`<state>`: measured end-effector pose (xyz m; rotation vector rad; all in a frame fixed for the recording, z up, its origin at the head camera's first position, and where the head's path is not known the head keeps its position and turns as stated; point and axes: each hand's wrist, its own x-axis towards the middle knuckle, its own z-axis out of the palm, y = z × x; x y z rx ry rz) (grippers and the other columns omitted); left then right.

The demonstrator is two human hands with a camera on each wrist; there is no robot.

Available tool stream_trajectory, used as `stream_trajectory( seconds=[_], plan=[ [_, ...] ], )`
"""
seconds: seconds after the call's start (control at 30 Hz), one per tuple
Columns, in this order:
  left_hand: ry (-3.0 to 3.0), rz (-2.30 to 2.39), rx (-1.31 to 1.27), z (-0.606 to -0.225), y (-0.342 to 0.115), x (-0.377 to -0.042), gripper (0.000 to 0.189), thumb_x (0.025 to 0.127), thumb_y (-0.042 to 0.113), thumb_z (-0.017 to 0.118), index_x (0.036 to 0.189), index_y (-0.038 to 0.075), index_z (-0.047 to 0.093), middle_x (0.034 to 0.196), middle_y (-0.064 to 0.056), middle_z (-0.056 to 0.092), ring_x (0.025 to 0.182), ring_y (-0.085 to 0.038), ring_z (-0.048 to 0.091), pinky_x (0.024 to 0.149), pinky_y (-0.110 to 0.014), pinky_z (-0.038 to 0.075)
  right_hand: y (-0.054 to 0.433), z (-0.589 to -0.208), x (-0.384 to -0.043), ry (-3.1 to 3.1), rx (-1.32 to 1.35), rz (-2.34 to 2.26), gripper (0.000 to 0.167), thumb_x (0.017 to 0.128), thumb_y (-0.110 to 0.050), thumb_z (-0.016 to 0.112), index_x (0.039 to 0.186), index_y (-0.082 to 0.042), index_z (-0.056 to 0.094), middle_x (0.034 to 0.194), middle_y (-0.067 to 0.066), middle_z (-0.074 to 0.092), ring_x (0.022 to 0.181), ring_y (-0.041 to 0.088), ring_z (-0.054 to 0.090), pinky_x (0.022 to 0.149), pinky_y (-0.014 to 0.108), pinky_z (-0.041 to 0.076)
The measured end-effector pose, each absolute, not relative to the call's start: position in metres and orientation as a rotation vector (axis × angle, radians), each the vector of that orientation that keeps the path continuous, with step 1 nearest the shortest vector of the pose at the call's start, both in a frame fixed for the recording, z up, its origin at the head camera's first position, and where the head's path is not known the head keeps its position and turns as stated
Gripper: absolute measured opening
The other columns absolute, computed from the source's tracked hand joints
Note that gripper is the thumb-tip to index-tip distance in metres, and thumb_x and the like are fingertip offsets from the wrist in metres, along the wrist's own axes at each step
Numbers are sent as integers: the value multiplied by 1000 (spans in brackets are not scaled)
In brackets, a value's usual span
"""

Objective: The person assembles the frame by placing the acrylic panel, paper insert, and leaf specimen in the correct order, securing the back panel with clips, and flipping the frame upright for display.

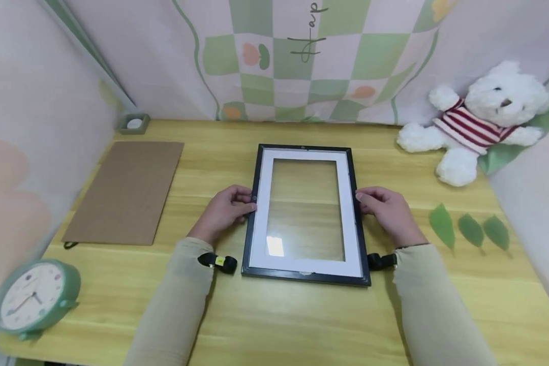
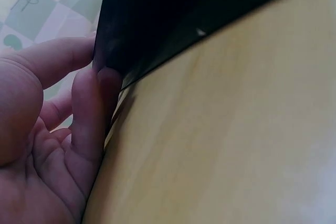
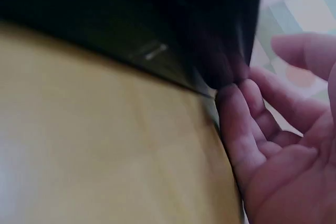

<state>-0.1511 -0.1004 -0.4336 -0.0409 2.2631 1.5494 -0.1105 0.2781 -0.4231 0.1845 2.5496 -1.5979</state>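
A black picture frame (image 1: 305, 276) with a white inner border and a clear pane lies at mid-table, a bright reflection low on the pane. At its left side my left hand (image 1: 226, 208) grips the edge, thumb on top and other fingers against the side. Opposite, my right hand (image 1: 389, 211) holds the right edge with its fingertips. The right wrist view shows curled fingers (image 3: 236, 124) at the frame's dark side, with the thumb (image 3: 302, 51) held off it. Dark frame side (image 2: 152, 19) fills the top of the left wrist view.
Left of the frame lies a brown board (image 1: 128, 193) with a small black loop. A green clock (image 1: 36, 297) stands at the front left, a small square dish (image 1: 133, 123) at the back left. To the right are several green leaves (image 1: 442, 225) and a white teddy bear (image 1: 478, 122).
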Motion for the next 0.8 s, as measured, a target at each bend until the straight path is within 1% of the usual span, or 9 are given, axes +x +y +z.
stream_trajectory(
  seconds=[0.1,0.23,0.33,0.43,0.47,0.57,0.67,0.7,0.8],
  plan=[
    [2273,1556,-58,-435,-100,-156,42,91,18,76,129,14,59,117,-6,64,91,-23,66,74,-33,59,279,-426,-117,2484,160,-1730,49,101,-34,62,132,4,59,111,-1,68,94,6,66,82,19,56],
    [2302,1568,-71,-437,-100,-164,43,91,18,76,130,14,59,117,-5,63,88,-22,65,71,-31,59,280,-428,-120,2502,112,-1727,50,99,-35,64,134,1,59,119,0,67,103,4,62,87,16,52],
    [2323,1595,-47,-438,-99,-169,44,92,17,74,133,13,59,117,-6,63,84,-22,64,68,-31,59,279,-429,-122,2506,77,-1742,49,99,-32,65,135,1,59,124,5,66,107,5,60,89,15,50],
    [2335,1614,-30,-440,-98,-170,46,92,17,74,135,12,58,117,-6,63,82,-21,64,67,-31,58,277,-430,-123,2482,32,-1744,52,99,-28,66,140,2,53,132,13,61,113,8,58,91,13,49],
    [2340,1611,-25,-440,-97,-170,47,92,17,74,136,12,58,117,-6,63,83,-21,65,68,-31,58,277,-428,-122,2474,28,-1719,56,99,-27,66,143,1,49,136,15,58,117,12,57,95,16,48],
    [2346,1586,-18,-442,-95,-171,51,92,19,75,139,14,56,119,-4,63,91,-21,66,71,-31,59,276,-425,-122,2517,-16,-1551,68,96,-28,70,151,-2,38,144,21,49,128,26,51,107,34,45],
    [2358,1560,-9,-440,-96,-170,55,91,21,76,141,15,55,122,-3,62,99,-21,65,75,-32,60,272,-420,-121,2565,-70,-1352,79,93,-29,74,155,-6,31,150,25,39,130,42,45,106,57,42],
    [2359,1554,-6,-440,-97,-170,57,90,21,77,142,16,54,123,-3,61,101,-21,64,76,-32,60,269,-420,-121,2580,-96,-1304,80,92,-28,75,155,-6,30,152,26,35,129,44,44,106,60,41],
    [2392,1514,36,-437,-100,-169,63,88,22,79,144,15,52,125,-3,59,105,-21,61,83,-35,58,263,-417,-120,2599,-140,-1198,84,91,-27,76,156,-7,28,156,27,24,129,48,42,103,61,43]
  ],
)
